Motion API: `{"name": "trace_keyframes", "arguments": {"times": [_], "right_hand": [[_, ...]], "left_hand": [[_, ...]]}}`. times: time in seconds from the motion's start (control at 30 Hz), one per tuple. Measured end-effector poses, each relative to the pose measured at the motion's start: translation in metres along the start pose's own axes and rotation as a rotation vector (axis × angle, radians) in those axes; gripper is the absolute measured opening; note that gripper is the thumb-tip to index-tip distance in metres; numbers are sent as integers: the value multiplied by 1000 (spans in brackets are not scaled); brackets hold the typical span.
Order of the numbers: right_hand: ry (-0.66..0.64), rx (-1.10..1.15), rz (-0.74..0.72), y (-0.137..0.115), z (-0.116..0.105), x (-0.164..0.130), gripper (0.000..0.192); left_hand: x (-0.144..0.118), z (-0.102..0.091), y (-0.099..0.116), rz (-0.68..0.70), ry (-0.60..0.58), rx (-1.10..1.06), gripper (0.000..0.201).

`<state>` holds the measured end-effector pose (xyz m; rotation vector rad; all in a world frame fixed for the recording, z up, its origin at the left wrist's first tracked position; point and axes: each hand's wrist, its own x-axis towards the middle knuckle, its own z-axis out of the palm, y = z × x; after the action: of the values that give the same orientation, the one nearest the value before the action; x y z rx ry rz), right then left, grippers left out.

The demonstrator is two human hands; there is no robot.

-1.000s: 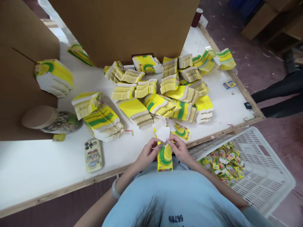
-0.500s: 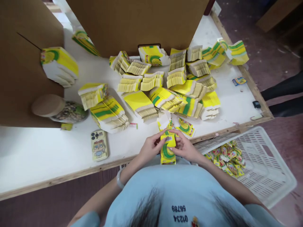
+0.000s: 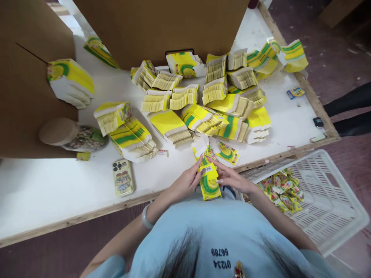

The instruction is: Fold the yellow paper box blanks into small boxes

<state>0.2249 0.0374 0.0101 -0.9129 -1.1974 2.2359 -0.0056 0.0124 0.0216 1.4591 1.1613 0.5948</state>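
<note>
Close to my body, at the table's front edge, I hold a small yellow-and-green paper box (image 3: 210,188) with a barcode on its flap. My left hand (image 3: 187,180) grips it from the left, thumb beside the barcode. On the other side, my right hand (image 3: 233,180) has its thumb at the box's right edge and its fingers by the upper end. Just beyond my hands, a loose yellow printed card (image 3: 227,153) lies on the table. Stacks of folded yellow box blanks (image 3: 168,122) spread out farther back.
Brown cardboard cartons (image 3: 162,27) stand at the back and left. A lidded jar (image 3: 87,137) and a phone (image 3: 123,177) lie on the left. Below the right edge, a white plastic basket (image 3: 327,185) contains many small yellow packets (image 3: 285,191). A person's dark-clothed legs (image 3: 348,102) show at right.
The box in my hands has tilted, its lower end swinging right. My right hand has drawn slightly right, its fingers straighter and less over the box. The view has shifted a little.
</note>
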Motion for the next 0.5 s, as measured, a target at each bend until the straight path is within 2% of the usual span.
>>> {"name": "trace_keyframes", "arguments": {"times": [0.13, 0.23, 0.3, 0.37, 0.4, 0.47, 0.5], "right_hand": [[180, -27, -12, 5, 5, 0, 49], [214, -31, -10, 7, 14, 6, 49], [232, -65, -9, 4, 15, 6, 50], [315, -180, -33, -2, 4, -5, 53], [393, -282, -46, -6, -8, -17, 54], [608, -592, -45, -14, -42, -55, 53], [723, -810, 4, -16, -61, -80, 50]], "left_hand": [[0, -4, 10, 4, -59, -54, 50], [0, -5, 10, 12, -53, -135, 46], [8, -8, 3, 45, -12, -88, 45], [24, -14, -7, 63, 130, 92, 44], [34, -18, -12, 45, 241, 221, 44], [57, -24, -22, -40, 452, 480, 46], [68, -26, -26, -89, 493, 580, 50]]}}
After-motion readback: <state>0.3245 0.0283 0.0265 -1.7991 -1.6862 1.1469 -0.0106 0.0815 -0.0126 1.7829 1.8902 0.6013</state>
